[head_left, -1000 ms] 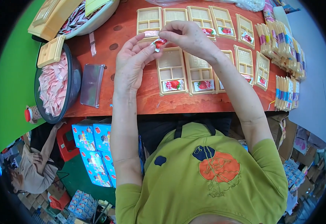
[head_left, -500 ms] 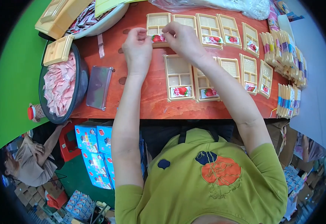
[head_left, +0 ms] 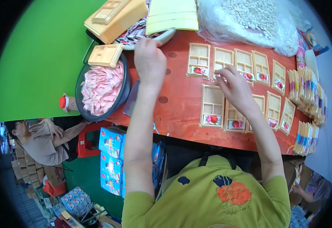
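My left hand [head_left: 150, 62] reaches to the rim of a white basin [head_left: 168, 37] of small dark red-and-white packets [head_left: 133, 33]. Its fingers are curled; what they hold, if anything, is hidden. Over the tabletop, my right hand [head_left: 233, 86] hovers with fingers loosely apart and nothing visible in them. Beneath and around it lie two rows of beige compartment trays, among them a far-left tray [head_left: 199, 50] and a near-left tray [head_left: 213, 97]. Strawberry-printed packets [head_left: 212, 119] lie in the lower compartments of several trays; my right hand partly covers some.
A dark basin [head_left: 126, 85] of pink packets [head_left: 100, 91] stands left, a beige tray [head_left: 105, 55] on its rim. Yellow sheets [head_left: 171, 15] overlap the white basin. A clear bag of white pieces [head_left: 249, 15] lies behind the trays. Bundled stacks [head_left: 306, 85] stand right; a person [head_left: 46, 142] sits left.
My hands have parted from the far-left tray, where a strawberry packet lies. The left has moved to the white basin, the right toward the neighbouring trays. The whole view has shifted.
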### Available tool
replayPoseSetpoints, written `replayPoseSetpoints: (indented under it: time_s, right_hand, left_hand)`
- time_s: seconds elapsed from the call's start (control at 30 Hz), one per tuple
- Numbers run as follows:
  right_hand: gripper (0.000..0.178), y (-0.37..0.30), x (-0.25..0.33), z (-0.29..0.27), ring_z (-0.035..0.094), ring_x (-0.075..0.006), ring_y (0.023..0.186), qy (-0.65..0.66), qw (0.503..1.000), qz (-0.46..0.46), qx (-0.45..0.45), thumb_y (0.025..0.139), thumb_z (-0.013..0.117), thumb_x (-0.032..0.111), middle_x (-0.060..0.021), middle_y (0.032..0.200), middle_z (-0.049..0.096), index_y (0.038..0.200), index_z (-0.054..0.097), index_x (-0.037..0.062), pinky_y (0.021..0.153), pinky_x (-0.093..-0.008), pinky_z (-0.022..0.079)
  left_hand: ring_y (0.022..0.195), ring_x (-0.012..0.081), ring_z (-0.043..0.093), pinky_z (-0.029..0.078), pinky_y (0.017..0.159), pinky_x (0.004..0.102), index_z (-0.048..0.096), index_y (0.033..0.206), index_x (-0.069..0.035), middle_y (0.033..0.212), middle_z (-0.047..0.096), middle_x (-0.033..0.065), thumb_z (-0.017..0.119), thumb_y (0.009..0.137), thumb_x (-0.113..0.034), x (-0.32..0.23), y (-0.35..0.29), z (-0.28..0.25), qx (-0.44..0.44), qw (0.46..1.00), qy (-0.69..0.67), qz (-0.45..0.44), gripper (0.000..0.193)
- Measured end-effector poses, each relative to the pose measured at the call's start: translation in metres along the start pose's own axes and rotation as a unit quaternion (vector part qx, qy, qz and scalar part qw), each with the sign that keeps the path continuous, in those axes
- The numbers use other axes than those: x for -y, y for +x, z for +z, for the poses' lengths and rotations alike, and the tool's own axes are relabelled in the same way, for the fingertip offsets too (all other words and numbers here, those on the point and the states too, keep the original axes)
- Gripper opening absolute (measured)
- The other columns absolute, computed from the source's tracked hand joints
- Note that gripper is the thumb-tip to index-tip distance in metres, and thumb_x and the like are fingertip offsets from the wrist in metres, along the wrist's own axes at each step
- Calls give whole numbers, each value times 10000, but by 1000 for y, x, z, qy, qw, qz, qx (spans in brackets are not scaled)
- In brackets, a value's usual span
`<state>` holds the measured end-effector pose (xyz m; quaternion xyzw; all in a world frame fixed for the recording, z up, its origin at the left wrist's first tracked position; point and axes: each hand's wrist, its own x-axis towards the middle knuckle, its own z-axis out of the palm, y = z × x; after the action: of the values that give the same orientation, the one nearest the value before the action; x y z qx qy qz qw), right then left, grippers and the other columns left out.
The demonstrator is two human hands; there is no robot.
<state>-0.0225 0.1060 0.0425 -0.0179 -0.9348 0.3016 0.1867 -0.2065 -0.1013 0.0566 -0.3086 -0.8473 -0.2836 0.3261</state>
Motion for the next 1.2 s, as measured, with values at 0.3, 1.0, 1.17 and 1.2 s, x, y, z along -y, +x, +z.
replayPoseSetpoints:
  time_s: [0.3, 1.0, 1.17, 1.2]
  right_hand:
    - [147, -57, -5, -31, 618, -266, 825, 88, 996, -26, 12, 920, 620, 16, -139, 957, 601, 1065, 633, 1, 681, -345, 500]
    - [223, -81, -40, -37, 627, -336, 986, -33, 995, -63, -76, 879, 649, 39, -135, 1045, 634, 1098, 631, 6, 820, -407, 526]
    - [269, -30, -56, 6, 613, -293, 1007, -115, 988, -104, -11, 809, 665, 74, -98, 1091, 630, 1077, 652, 50, 844, -390, 514]
    - [286, -24, -61, 10, 607, -272, 1015, -171, 976, -133, 0, 787, 668, 94, -84, 1106, 627, 1072, 661, 68, 852, -376, 509]
  left_hand:
    - [1092, 391, 576, 457, 957, 497, 647, 1170, -31, 1158, 622, 193, 737, 832, -313, 17, 46, 57, 66, 990, 21, 119, 449]
    - [1122, 307, 567, 411, 960, 464, 692, 981, -43, 1143, 633, 139, 627, 866, -101, -66, -65, 67, 131, 989, -39, 61, 144]
    - [1104, 370, 579, 450, 982, 446, 701, 1015, 1, 1184, 628, 194, 600, 871, -68, -74, -75, 78, 126, 981, -140, -40, 189]
    - [1104, 370, 579, 450, 982, 446, 701, 1015, 1, 1184, 628, 194, 600, 871, -68, -77, -72, 83, 124, 980, -151, -35, 189]
